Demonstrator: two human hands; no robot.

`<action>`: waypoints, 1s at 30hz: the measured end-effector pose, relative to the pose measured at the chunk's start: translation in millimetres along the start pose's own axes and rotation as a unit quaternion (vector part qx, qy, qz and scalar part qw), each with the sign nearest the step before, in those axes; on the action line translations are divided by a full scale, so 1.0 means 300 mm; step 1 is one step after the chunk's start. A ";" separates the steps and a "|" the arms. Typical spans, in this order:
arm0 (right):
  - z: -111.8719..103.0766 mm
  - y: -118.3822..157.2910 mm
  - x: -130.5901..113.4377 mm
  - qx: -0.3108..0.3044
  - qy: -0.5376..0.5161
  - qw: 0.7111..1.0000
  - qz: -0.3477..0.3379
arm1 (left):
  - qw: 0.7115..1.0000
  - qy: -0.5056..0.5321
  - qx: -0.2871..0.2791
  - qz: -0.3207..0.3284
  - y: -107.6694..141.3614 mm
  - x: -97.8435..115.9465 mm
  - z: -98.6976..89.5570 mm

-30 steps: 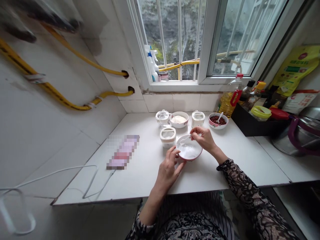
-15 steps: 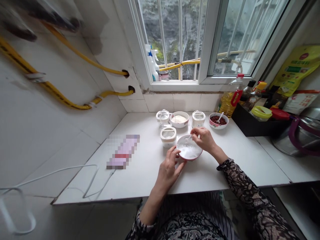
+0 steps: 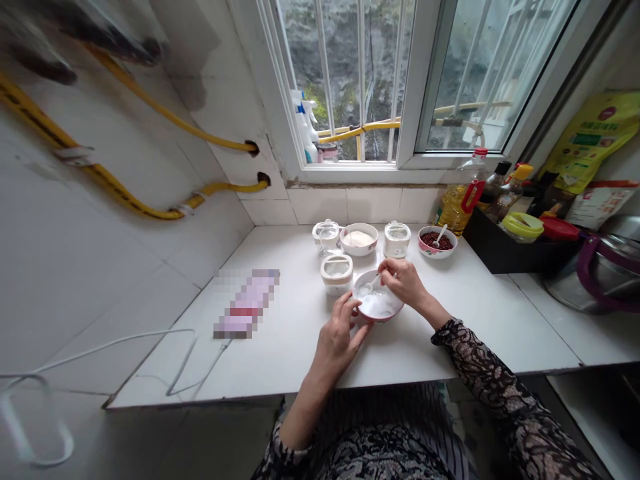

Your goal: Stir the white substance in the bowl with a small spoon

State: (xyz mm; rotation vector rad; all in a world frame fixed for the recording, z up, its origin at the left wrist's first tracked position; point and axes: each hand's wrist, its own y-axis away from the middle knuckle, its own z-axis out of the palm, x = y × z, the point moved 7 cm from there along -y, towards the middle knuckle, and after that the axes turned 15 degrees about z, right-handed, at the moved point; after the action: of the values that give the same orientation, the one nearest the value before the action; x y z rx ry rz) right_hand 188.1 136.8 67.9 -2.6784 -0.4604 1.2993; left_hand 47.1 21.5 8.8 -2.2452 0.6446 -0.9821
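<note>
A bowl (image 3: 383, 319) with a reddish outer rim stands on the white counter, holding a white, powdery-looking substance (image 3: 379, 304). My left hand (image 3: 340, 333) grips the bowl's near left side, thumb and fingers against its wall. Between the fingers of my right hand (image 3: 400, 279) is the handle of a small white spoon (image 3: 369, 288), its head down in the white substance at the bowl's left part. Just behind and left of the bowl is a lidded white jar (image 3: 337, 275), touched by neither hand.
Behind stand two more lidded jars (image 3: 326, 235) (image 3: 397, 239), a bowl of pale grains (image 3: 359, 240) and a bowl of dark red beans (image 3: 437, 240) with a spoon. Right: an oil bottle (image 3: 457, 193), a black condiment box (image 3: 493, 247), a metal pot (image 3: 575, 287). Left: a blurred object with a cable (image 3: 195, 360).
My right hand has shifted slightly left, and the spoon's head has moved left and a little lower in the bowl. My left hand stays where it was.
</note>
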 end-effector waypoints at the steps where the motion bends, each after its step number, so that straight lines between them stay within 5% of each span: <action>1: -0.007 -0.002 0.002 0.002 -0.009 1.000 0.008 | 1.000 -0.001 0.000 0.000 -0.001 0.002 -0.001; 22: 0.005 -0.010 0.052 -0.030 -0.115 0.988 0.095 | 1.000 -0.008 -0.001 0.001 -0.004 0.005 -0.003; 30: 0.010 -0.023 0.068 -0.069 -0.242 0.957 0.146 | 1.000 -0.014 0.001 0.006 -0.001 0.004 -0.001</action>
State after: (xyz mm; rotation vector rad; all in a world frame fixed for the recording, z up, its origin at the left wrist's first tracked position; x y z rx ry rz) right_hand 196.2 149.9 52.6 -2.5896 -0.2066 2.1004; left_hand 47.5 20.8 9.7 -2.2465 0.6446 -0.9443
